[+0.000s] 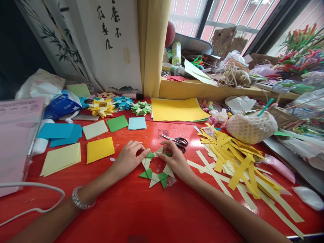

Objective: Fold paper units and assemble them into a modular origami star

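Head view: a green and cream paper ring (156,168) is seen flat on the red table (141,209), between both hands. Its far arc is pinched by the left hand (129,158) and the right hand (176,159), equally near (grips are probably fingertip pinches, partly hidden). Scissors (177,140) lie just beyond the right hand; yellow paper strips (235,158) are spread to the right, paper squares (100,149) to the left

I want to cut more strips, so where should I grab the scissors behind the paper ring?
Take the scissors by the black loop handles, coming from the right. They lie flat on the red table, handles pointing right and blades pointing left, just behind the right hand.
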A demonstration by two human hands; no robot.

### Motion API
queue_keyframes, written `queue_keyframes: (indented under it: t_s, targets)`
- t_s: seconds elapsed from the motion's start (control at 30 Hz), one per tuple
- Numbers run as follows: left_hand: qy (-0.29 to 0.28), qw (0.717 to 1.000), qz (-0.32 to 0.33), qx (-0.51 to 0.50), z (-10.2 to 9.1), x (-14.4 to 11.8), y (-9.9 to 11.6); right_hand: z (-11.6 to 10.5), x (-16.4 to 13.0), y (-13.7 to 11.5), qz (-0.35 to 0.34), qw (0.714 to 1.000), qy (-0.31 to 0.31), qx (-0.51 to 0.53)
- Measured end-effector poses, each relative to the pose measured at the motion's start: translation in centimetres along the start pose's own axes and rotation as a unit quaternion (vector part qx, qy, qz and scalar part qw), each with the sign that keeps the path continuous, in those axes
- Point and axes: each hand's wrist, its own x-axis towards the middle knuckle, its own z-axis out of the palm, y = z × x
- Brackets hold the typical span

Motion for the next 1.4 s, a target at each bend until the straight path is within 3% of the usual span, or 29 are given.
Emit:
queue_keyframes:
  t_s: [0.23, 0.47, 0.9, 1.07, 1.23, 1.4]
  targets:
    - [-0.07, 0.977, -0.085, -0.183, -0.4, -0.2, 0.6, 0.0, 0.3, 0.4, 0.01, 0.996, 0.011, 0.089]
    - [-0.066, 0.945, -0.133, -0.29, 0.0, -0.5, 1.0, -0.1, 0.4, 0.0, 0.027, 0.993, -0.025, 0.114]
    - [-0.057, 0.93, -0.14, -0.335, 0.0, -0.8, 1.5, 0.2, 0.1, -0.3, 0.045, 0.992, -0.029, 0.114]
    - [-0.028, 0.925, -0.137, -0.353, 0.0, -0.8, 1.6, 0.0, 0.1, -0.5, 0.061, 0.991, -0.049, 0.112]
    - [-0.047, 0.909, -0.144, -0.389, 0.1, -0.6, 1.5, -0.1, 0.1, -0.4, 0.066, 0.991, -0.044, 0.112]
    - [-0.051, 0.922, -0.127, -0.362, 0.2, -0.8, 1.5, 0.0, 0.0, -0.5, 0.072, 0.99, -0.048, 0.107]
